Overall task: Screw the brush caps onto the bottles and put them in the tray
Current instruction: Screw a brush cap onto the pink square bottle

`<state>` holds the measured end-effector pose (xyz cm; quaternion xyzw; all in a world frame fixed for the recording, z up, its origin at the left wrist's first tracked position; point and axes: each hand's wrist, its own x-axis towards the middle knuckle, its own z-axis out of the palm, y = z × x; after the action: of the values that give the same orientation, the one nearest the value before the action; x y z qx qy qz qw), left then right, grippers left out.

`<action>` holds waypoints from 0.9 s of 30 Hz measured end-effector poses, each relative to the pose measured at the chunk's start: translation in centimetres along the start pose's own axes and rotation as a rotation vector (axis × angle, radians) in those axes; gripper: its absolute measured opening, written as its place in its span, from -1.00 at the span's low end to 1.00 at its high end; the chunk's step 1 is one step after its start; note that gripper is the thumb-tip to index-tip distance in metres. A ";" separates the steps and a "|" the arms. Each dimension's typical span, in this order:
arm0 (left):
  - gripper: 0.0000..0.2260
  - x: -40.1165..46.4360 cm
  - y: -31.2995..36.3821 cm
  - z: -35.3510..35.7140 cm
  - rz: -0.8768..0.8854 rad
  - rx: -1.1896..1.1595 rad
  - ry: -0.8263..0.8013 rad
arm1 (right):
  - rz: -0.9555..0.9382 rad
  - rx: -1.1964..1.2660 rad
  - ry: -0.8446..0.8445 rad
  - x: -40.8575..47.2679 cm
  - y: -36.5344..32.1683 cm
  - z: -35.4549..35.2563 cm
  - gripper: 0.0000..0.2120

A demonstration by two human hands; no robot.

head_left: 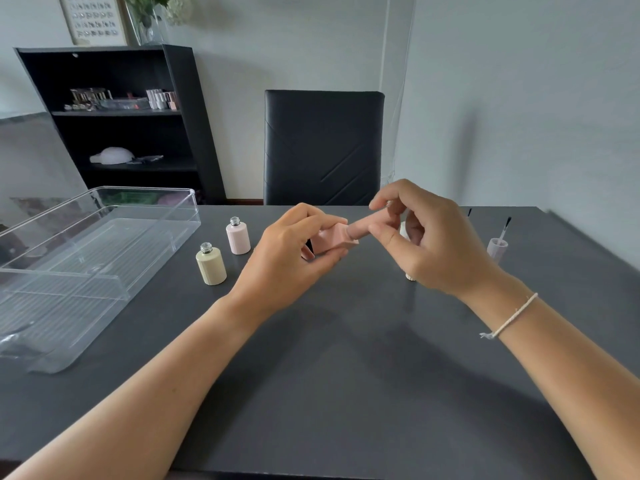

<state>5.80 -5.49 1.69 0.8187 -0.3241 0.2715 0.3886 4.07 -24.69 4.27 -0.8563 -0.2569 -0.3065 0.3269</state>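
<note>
My left hand [298, 252] holds a peach-pink bottle [334, 239] tilted on its side above the dark table. My right hand [429, 237] pinches the matching pink brush cap [362, 228], which sits on the bottle's neck. Two uncapped bottles stand to the left: a cream one [211, 265] and a pale pink one [238, 237]. A pale lilac brush cap [497, 245] stands brush-up at the right. A cream cap [411, 276] is mostly hidden behind my right hand. The clear plastic tray [104, 258] lies at the left, with no bottles in it.
A black chair [323, 147] stands behind the table's far edge. A black shelf unit [121, 123] with small items is at the back left. Another thin brush tip [469, 212] shows beyond my right hand.
</note>
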 end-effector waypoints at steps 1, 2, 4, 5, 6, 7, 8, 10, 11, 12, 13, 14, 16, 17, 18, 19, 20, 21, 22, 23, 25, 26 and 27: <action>-0.76 0.0 0.0 -0.1 0.000 -0.003 0.001 | -0.003 -0.001 -0.004 0.0 0.1 0.0 -0.94; -0.76 0.0 0.0 -0.1 -0.001 -0.004 0.002 | 0.005 0.001 0.001 0.0 0.1 0.1 -0.93; -0.77 0.0 0.0 -0.1 -0.002 0.001 0.002 | 0.042 -0.011 0.023 0.1 0.2 0.2 -0.79; -0.77 -0.1 0.0 0.0 -0.003 0.006 0.001 | 0.051 -0.021 0.036 0.1 0.2 0.1 -0.73; -0.77 -0.1 0.1 0.0 -0.005 0.008 0.000 | 0.051 -0.021 0.046 0.2 0.2 0.1 -0.69; -0.77 0.0 0.1 0.1 -0.007 0.005 0.001 | 0.044 -0.009 0.049 0.2 0.2 0.0 -0.68; -0.77 0.0 0.1 0.1 -0.009 -0.001 0.002 | 0.034 0.010 0.043 0.1 0.1 -0.1 -0.71; -0.77 0.0 0.1 0.1 -0.011 -0.011 0.005 | -0.001 0.021 0.013 0.1 0.0 -0.2 -0.84; -0.76 0.0 0.1 0.0 -0.010 -0.014 0.007 | -0.012 0.014 0.001 0.0 0.0 -0.2 -0.90; -0.76 0.0 0.0 0.0 -0.010 -0.016 0.006 | -0.015 0.007 -0.002 0.1 0.0 -0.1 -0.94; -0.76 0.0 0.0 -0.1 -0.011 -0.016 0.002 | -0.008 0.004 0.005 0.1 0.0 -0.1 -0.94; -0.76 0.0 0.0 0.0 -0.014 -0.014 -0.003 | 0.012 0.002 0.020 0.1 0.1 -0.1 -0.87; -0.76 -0.1 0.1 0.1 -0.016 -0.011 -0.008 | 0.057 -0.010 0.038 0.2 0.3 -0.1 -0.67; -0.76 -0.1 0.1 0.2 -0.016 -0.013 -0.009 | 0.066 -0.011 0.046 0.2 0.3 -0.1 -0.61; -0.76 -0.1 0.1 0.2 -0.017 -0.017 -0.010 | 0.066 -0.008 0.052 0.2 0.3 -0.2 -0.57; -0.77 -0.1 0.1 0.2 -0.020 -0.023 -0.010 | 0.057 -0.004 0.057 0.2 0.2 -0.2 -0.58; -0.77 -0.1 0.1 0.2 -0.023 -0.026 -0.010 | 0.042 0.001 0.054 0.1 0.1 -0.3 -0.61; -0.77 -0.1 0.1 0.1 -0.024 -0.027 -0.010 | 0.025 0.007 0.043 0.0 0.0 -0.3 -0.66; -0.77 -0.1 0.2 0.1 -0.025 -0.025 -0.008 | 0.010 0.013 0.030 0.0 0.0 -0.3 -0.73; -0.77 -0.1 0.2 0.0 -0.024 -0.023 -0.005 | 0.000 0.018 0.018 0.0 0.0 -0.3 -0.78; -0.77 0.0 0.2 0.0 -0.027 -0.024 0.001 | -0.005 0.016 0.005 0.0 0.0 -0.2 -0.88; -0.77 0.0 0.2 0.0 -0.027 -0.027 0.002 | -0.002 0.013 0.003 0.0 0.0 -0.2 -0.91; -0.77 0.0 0.2 0.0 -0.025 -0.027 0.002 | 0.001 0.011 0.004 0.0 0.1 -0.2 -0.94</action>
<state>5.60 -5.56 1.81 0.8172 -0.3171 0.2628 0.4032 4.05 -24.86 4.34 -0.8540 -0.2574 -0.3065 0.3323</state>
